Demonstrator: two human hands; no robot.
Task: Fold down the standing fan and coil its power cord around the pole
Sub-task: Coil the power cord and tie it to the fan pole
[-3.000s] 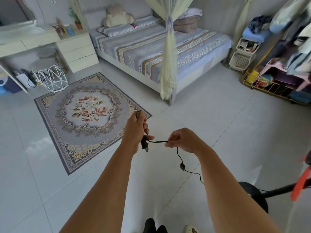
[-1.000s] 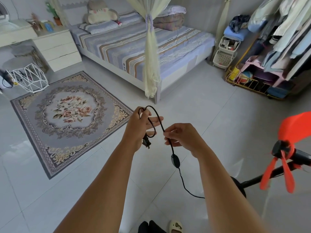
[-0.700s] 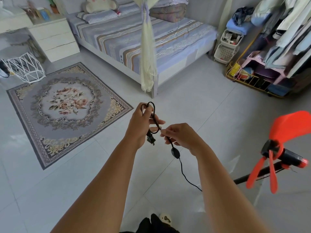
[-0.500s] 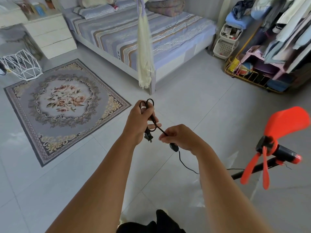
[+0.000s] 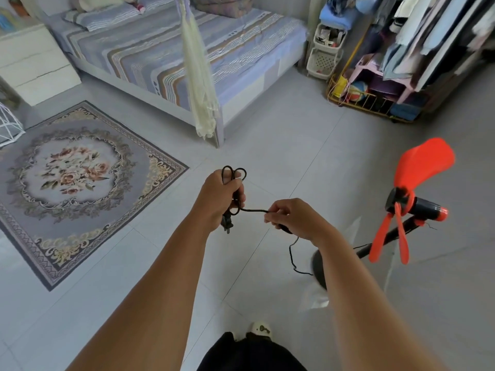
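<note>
My left hand [image 5: 219, 196] is closed around a small bundle of looped black power cord [image 5: 253, 210], with the plug [image 5: 227, 224] hanging below the fist. My right hand [image 5: 292, 218] pinches the same cord a short way to the right, and the stretch between the hands is taut. The inline switch is mostly hidden under my right fingers. From there the cord drops to the floor toward the fan's round black base [image 5: 317, 266]. The fan [image 5: 407, 202], with orange-red blades and a black motor, stands at the right on its slanted black pole [image 5: 385, 236].
A bed [image 5: 171, 49] with a tied pale net fills the upper middle. A patterned rug [image 5: 72, 178] lies at the left, white drawers [image 5: 32, 65] behind it. A clothes rack [image 5: 428, 44] and a yellow wire basket [image 5: 367, 100] stand at the right. My slippered foot [image 5: 261, 329] shows below.
More loops have gathered in my left hand. My right hand has slid along the cord past the inline switch and pulled it taut to the right. The view has tilted downward.
</note>
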